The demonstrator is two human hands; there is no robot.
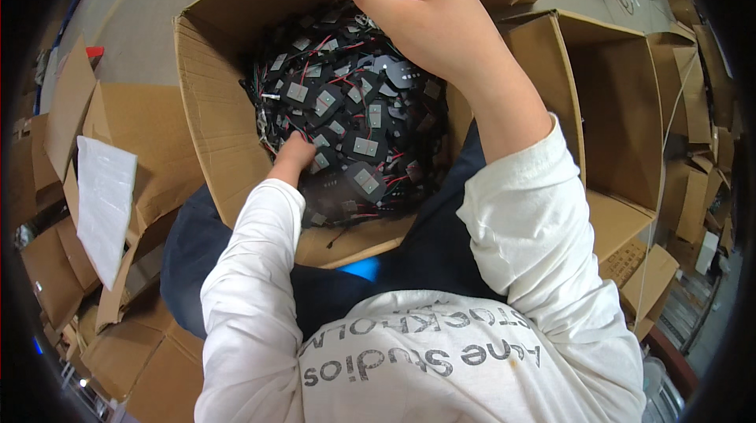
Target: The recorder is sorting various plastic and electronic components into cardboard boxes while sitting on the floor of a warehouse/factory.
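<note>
Parts point(354, 135) fill an open box point(213, 116) that sits in the person's lap: small black modules with grey square pads, tangled in red and black wires. The heap reaches nearly to the box's rim and spreads from its left wall to its right wall.

Left hand point(293, 157) is sunk into the heap near the box's left wall. Fingers are buried among the modules; only the back of the hand and the wrist show. Cannot tell whether that grip is clenched or released, or what it has.

Right hand point(413, 9) is raised over the far right part of the heap, near the box's far edge. Fingers are curled and pinched together at the tips, thumb against forefinger. Wires lie right under the fingertips; what the pinch grasps is hidden by the hand itself.

Both arms wear white long sleeves point(535, 226). Dark trousers point(189, 257) show under the box on the left and between box and right sleeve.

A second open box point(622, 108), showing bare brown walls, stands just beside the first one on the right. Flattened cardboard point(134, 131) lies on the floor to the left, with a white plastic sheet point(102, 194) resting on it. More cardboard pieces are stacked along the right edge and at the lower left. Grey floor point(150, 5) shows beyond the box at upper left.
</note>
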